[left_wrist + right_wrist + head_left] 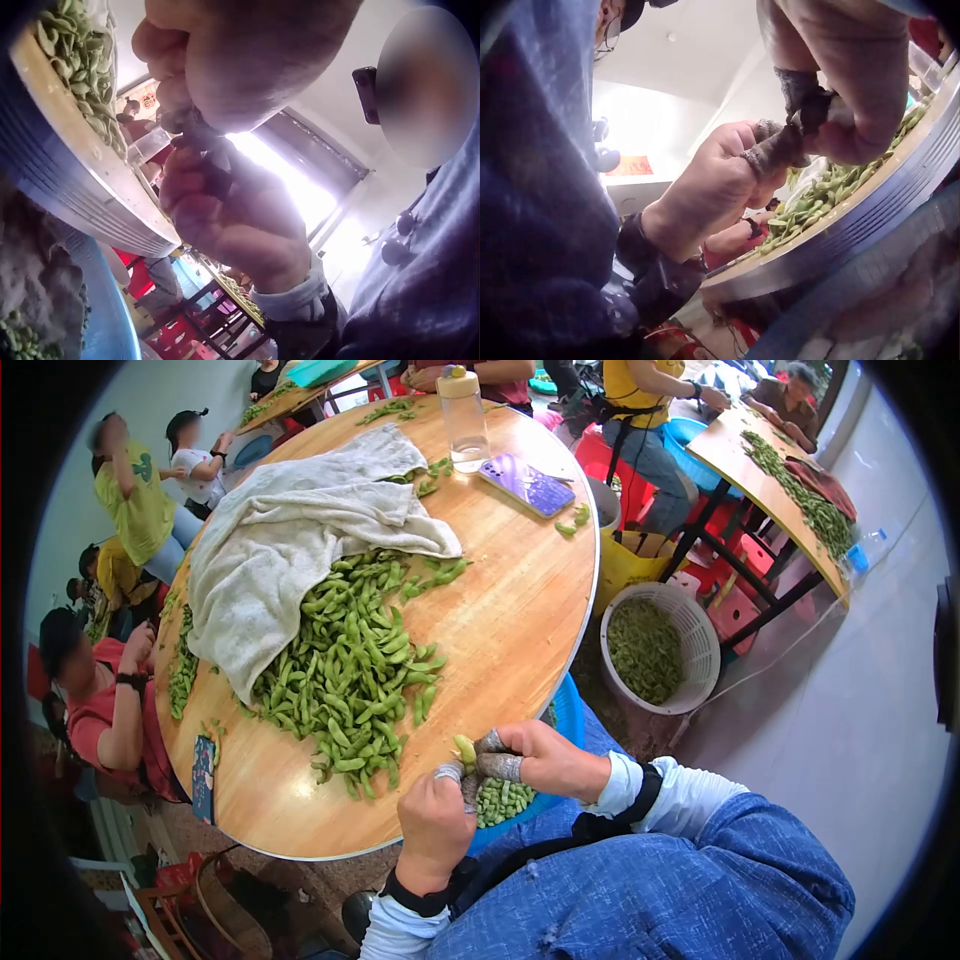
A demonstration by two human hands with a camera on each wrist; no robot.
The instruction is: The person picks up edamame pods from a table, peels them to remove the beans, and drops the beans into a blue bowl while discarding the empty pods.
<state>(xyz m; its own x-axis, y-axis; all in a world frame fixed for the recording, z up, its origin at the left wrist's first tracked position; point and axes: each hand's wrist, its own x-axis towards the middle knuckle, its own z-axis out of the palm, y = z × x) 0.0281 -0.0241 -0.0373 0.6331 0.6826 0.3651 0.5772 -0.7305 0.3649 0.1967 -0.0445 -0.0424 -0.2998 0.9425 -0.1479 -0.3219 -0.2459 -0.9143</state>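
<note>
A green soybean pod (465, 748) sticks up between the fingertips of both hands, close over the table's near edge. My left hand (435, 822) pinches it from the left, my right hand (553, 760) from the right. Grey wrappings (771, 154) cover several fingertips, and in both wrist views the hands meet tip to tip and hide most of the pod. Below them a blue basin (570, 712) holds shelled green beans (503, 800). A large heap of pods (350, 660) lies on the round wooden table (500, 600) ahead.
A pale cloth (290, 530) covers the heap's far side. Behind it stand a bottle (463, 420) and a purple phone (527, 484). Another phone (203, 778) lies at the left rim. A white basket (712, 650) of pods stands on the floor at right. Other people sit around.
</note>
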